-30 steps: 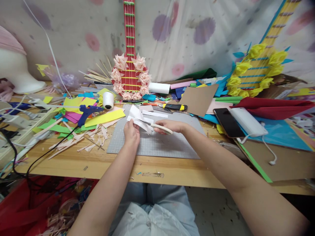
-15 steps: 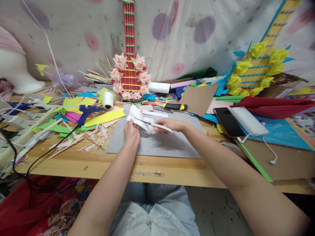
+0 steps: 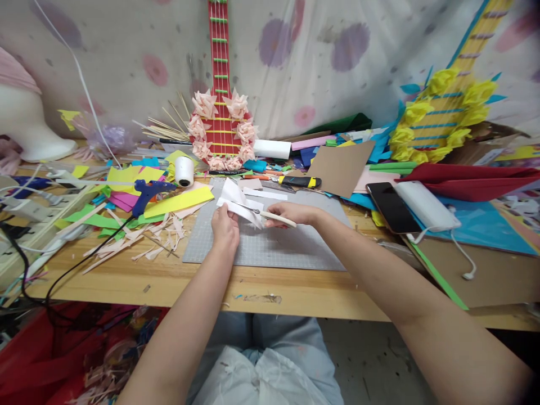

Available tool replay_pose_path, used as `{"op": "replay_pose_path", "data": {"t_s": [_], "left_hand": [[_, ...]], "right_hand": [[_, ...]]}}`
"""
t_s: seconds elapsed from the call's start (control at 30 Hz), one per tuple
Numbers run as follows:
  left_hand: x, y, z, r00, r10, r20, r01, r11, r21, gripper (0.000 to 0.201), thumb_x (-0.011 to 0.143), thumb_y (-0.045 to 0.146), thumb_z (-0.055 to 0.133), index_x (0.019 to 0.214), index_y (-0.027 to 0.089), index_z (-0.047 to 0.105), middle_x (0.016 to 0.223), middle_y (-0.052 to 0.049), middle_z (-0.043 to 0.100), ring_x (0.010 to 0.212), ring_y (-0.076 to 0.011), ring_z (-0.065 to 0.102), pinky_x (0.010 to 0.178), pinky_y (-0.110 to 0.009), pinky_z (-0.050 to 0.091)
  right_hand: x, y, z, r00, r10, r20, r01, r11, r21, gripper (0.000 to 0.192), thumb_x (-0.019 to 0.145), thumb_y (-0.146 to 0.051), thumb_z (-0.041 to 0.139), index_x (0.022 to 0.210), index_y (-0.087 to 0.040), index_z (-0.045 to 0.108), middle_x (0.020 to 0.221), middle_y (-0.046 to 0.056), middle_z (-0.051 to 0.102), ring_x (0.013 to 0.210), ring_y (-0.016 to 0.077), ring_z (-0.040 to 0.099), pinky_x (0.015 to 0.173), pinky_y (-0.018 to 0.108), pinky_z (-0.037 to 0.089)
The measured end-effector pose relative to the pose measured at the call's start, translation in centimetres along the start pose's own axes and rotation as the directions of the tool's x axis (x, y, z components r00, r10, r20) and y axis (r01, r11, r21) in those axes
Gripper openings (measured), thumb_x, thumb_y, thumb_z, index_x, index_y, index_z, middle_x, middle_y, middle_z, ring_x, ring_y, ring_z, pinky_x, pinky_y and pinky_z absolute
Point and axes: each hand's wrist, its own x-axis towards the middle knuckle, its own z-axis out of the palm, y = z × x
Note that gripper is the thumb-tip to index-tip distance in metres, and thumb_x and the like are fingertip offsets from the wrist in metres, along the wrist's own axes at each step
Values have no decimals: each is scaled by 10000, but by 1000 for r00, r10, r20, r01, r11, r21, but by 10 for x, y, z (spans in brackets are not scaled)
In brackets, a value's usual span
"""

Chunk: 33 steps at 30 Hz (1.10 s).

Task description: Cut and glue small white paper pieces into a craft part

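Observation:
My left hand (image 3: pixel 225 228) pinches a piece of white paper (image 3: pixel 233 193) by its near edge, over the grey cutting mat (image 3: pixel 291 256). In my right hand (image 3: pixel 291 214) is a pair of scissors (image 3: pixel 276 218) with pale handles. The blades point left and lie across the paper, between its folded upper part and a lower strip. My fingers hide part of the handles. A white paper strip (image 3: pixel 265 194) lies on the mat just beyond, near a yellow-and-black utility knife (image 3: pixel 299 181).
A blue glue gun (image 3: pixel 148 197) stands left among coloured paper and pale scraps (image 3: pixel 162 242). A red paper guitar (image 3: pixel 221 132) with pink flowers leans at the back. Brown cardboard (image 3: pixel 341 167), a phone (image 3: pixel 391 207) and a white power bank (image 3: pixel 426 206) lie to the right.
Both hands keep almost the same place, with the scissors still across the paper. The whole view has shifted very slightly.

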Motion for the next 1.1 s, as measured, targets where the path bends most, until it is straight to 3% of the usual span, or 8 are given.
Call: {"op": "replay_pose_path", "data": {"t_s": [0.77, 1.1], "left_hand": [[-7, -4, 2, 998, 13, 54, -16, 998, 55, 56, 756, 112, 473, 718, 148, 489, 685, 6, 610, 642, -65, 594, 689, -194, 458], [-7, -6, 2, 998, 24, 56, -28, 997, 69, 62, 757, 115, 473, 711, 154, 491, 686, 1, 612, 684, -81, 609, 723, -216, 463]], "right_hand": [[13, -9, 0, 1000, -15, -25, 13, 997, -71, 517, 681, -657, 459, 722, -141, 466, 593, -23, 477, 527, 70, 416, 500, 203, 308], [11, -12, 3, 1000, -3, -22, 4, 998, 59, 471, 660, -614, 524, 678, -151, 437, 562, -36, 444, 496, 60, 383, 453, 194, 280]]}}
